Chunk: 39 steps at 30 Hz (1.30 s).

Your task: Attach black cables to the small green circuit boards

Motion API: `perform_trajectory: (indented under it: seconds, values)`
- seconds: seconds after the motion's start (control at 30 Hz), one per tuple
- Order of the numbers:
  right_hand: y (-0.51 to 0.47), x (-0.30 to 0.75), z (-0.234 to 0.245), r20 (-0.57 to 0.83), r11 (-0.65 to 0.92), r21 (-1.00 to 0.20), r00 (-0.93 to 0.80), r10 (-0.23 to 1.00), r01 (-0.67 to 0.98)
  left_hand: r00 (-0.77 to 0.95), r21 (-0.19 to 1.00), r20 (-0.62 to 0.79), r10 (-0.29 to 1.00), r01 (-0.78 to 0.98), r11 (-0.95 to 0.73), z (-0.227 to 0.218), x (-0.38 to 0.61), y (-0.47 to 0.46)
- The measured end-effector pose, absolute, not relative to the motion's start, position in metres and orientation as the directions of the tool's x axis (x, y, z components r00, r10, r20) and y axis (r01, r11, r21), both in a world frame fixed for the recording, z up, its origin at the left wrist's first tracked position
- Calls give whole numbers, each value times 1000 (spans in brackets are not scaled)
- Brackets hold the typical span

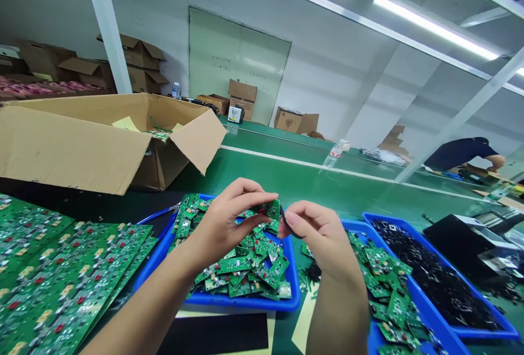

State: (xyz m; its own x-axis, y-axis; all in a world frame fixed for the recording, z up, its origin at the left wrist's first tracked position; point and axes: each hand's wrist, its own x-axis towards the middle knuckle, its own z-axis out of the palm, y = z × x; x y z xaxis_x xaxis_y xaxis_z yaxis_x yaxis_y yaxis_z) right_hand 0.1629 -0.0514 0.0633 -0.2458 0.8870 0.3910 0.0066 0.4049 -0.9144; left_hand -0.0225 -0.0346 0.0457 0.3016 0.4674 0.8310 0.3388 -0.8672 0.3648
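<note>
My left hand (229,221) pinches a small green circuit board (273,209) between thumb and fingers, held up above a blue tray. Close to the board's right edge, my right hand (317,229) is closed on a slim, curved black piece (287,223); its kind is not clear, and the fingers cover part of it. I cannot tell whether the black piece touches the board. Below both hands, the blue tray (262,305) holds a heap of loose small circuit boards (235,265).
Large uncut board panels (69,284) lie stacked at left, below an open cardboard box (73,145). To the right stand a second blue tray (440,319) of small boards and a blue tray (470,336) of small black parts. A bottle (334,154) stands farther back; a person (460,153) bends at far right.
</note>
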Motion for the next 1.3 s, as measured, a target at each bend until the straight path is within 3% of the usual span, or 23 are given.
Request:
perform_trajectory:
  seconds: [0.27,0.4,0.63,0.9,1.03,1.13,1.3]
  values:
    - [-44,157,58,307,239,-946,-377,874,-218,296,340,851,434,318,-885,50,-24,-35]
    - [-39,154,54,278,124,-935,-469,838,-334,300,397,835,462,254,-882,51,-26,-36]
    - [-39,147,52,258,33,-920,-542,800,-390,384,572,732,563,102,-814,56,-31,-39]
    - [-41,150,52,303,176,-937,-447,842,-303,386,620,700,601,90,-779,52,-24,-40]
    - [-39,149,52,379,409,-909,-255,890,77,325,648,669,668,186,-739,48,-13,-39]
    - [-37,150,52,446,465,-830,-134,885,308,296,754,550,781,226,-617,48,-13,-36]
    - [-37,156,53,554,528,-827,116,824,193,305,896,382,873,108,-430,55,-22,-34]
